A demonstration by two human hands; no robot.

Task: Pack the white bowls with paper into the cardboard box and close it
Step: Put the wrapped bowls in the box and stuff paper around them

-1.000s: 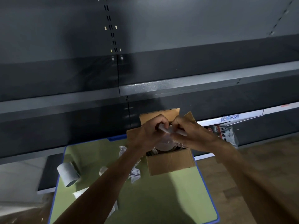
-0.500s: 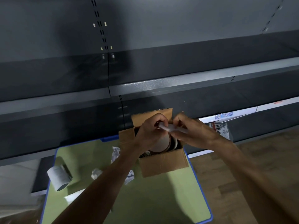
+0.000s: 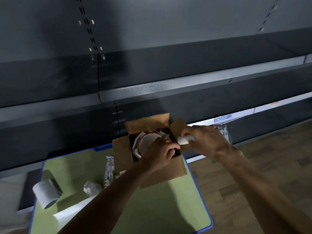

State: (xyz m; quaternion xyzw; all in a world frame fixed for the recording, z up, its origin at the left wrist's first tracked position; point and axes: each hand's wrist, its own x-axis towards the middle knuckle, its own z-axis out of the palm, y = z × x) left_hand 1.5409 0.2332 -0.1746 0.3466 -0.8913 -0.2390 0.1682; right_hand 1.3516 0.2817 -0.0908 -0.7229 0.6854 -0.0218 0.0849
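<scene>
An open cardboard box (image 3: 162, 174) stands at the far right of the green table (image 3: 152, 208). White bowls (image 3: 146, 141) stand on edge inside it, with paper around them. My left hand (image 3: 160, 152) reaches into the box and rests on the bowls' right side, fingers curled. My right hand (image 3: 204, 141) hovers at the box's right flap, closed on a small white rolled piece of paper (image 3: 184, 140). The box's flaps stand open.
A roll of paper (image 3: 46, 193) lies at the table's left edge. Crumpled paper (image 3: 92, 188) and a twisted paper strip (image 3: 109, 168) lie left of the box. A flat white sheet (image 3: 70, 215) lies under my left forearm. Dark shelving (image 3: 168, 88) rises behind; wooden floor (image 3: 270, 166) is at right.
My hands have come apart. The left hand has dropped into the box onto the bowls, and the right hand has moved right with the white paper piece.
</scene>
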